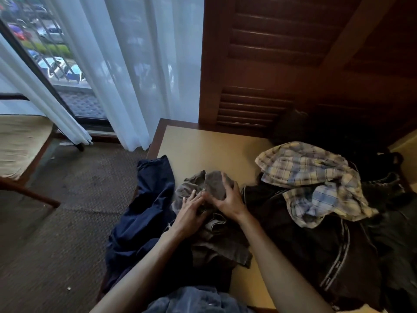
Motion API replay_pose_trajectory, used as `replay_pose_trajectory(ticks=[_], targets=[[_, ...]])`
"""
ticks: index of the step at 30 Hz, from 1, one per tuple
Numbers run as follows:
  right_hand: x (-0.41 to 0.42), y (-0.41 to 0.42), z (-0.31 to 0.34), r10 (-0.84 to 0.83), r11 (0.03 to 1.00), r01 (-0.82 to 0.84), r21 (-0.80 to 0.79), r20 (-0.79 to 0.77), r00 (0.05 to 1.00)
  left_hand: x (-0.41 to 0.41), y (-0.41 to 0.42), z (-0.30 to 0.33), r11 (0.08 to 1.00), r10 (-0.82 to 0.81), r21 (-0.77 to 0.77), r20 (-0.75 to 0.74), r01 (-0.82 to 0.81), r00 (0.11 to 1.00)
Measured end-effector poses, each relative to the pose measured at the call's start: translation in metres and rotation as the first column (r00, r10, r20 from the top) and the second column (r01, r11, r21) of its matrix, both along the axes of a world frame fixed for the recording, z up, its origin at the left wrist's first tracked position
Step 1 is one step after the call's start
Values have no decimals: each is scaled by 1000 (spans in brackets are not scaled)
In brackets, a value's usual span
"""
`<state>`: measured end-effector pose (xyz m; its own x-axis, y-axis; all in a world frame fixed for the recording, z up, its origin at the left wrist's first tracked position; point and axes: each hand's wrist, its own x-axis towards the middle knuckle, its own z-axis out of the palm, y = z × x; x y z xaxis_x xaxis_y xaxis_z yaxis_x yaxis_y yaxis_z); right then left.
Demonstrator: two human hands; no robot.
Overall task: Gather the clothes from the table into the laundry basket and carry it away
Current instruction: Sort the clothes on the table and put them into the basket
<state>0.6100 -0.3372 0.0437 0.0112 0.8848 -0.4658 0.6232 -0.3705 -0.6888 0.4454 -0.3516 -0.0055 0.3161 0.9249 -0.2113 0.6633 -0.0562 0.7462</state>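
Two hands meet on a crumpled grey garment (209,186) near the middle of the surface (209,143). The left hand (191,213) lies on the garment's near-left part with fingers stretched forward and slightly spread, palm down, pressing rather than closed round anything. The right hand (228,199) curls over the raised grey bunch, fingers bent around the cloth and thumb toward the left hand, so it is clamped on that bunch. The two thumbs nearly touch.

Left of the grey garment, a navy garment (146,213) hangs over the surface's left edge toward the carpet (67,222). Just right of the right hand begins a dark heap: a black garment with a pale striped band (316,245), and on top of it a plaid shirt (316,177) in blue, cream and yellow. More dark clothes lie behind the plaid shirt, too dim to make out. A piece of blue denim (191,299) shows at the bottom edge between the forearms.

The far half of the surface is bare and tan, framed in dark wood. Behind it stands a louvred wooden panel (282,64); to its left hangs a sheer white curtain (135,64) before a window (45,53). A cushioned chair (20,145) stands at the far left. No basket shows in this view.
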Motion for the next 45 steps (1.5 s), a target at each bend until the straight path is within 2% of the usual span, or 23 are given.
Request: replay_pose_trajectory(ticks=[1,3,4,5,6,7,9,10,12,14,18,22,27,29,31,34,37,40,43,45], targets=[[-9,0,-4,104,994,-102,-48,34,994,-6,-1,5,995,53,-87,118,-43,992],[-16,-10,-9,234,972,-228,-59,134,963,-31,-1,18,944,255,-298,383,-142,888],[-16,-21,-10,260,965,-259,-31,176,950,-48,-4,23,922,339,-335,449,-196,827],[-16,-32,-11,272,960,-281,7,221,937,-67,-9,28,915,381,-310,463,-257,800],[-16,-43,-11,289,949,-312,50,266,920,-85,-16,30,915,400,-244,431,-322,809],[-17,-53,-12,307,934,-346,85,298,904,-101,-24,29,903,429,-149,340,-402,837],[-23,-66,-15,348,907,-405,110,344,872,-128,-46,22,831,554,32,56,-556,831],[-26,-69,-19,365,898,-427,107,364,857,-135,-59,19,797,603,36,-89,-602,793],[-31,-68,-32,363,898,-429,93,393,845,-128,-83,8,758,590,-156,-252,-634,767],[-34,-60,-48,340,911,-407,70,433,835,-108,-99,-1,785,504,-259,-263,-563,823],[-43,-49,-72,276,938,-346,33,533,800,-75,-98,-6,880,335,-246,-283,-406,899],[-33,-37,-83,231,926,-366,95,625,746,-71,-97,-25,974,157,-63,-502,-217,851],[-31,-19,-79,140,885,-404,232,695,705,-79,-81,-36,999,46,47,-550,-23,834],[-30,-9,-72,114,898,-360,255,654,748,-84,-68,-29,995,34,94,-554,21,832],[-23,-4,-64,96,924,-291,247,586,804,-89,-52,-17,999,14,51,-522,15,853],[-1,-11,-49,-55,956,-79,283,435,899,-96,-39,11,994,84,-45,-329,-105,941],[27,-35,-24,-237,925,143,353,241,941,-101,-37,35,969,230,-56,-141,-239,963],[53,-66,7,-381,843,355,405,-17,925,-87,-37,62,955,288,-48,-75,-291,955],[67,-100,39,-483,723,541,429,-245,841,-56,-34,100,952,306,16,29,-307,952],[77,-120,62,-535,631,638,441,-347,770,-28,-35,122,968,245,42,64,-248,967]])
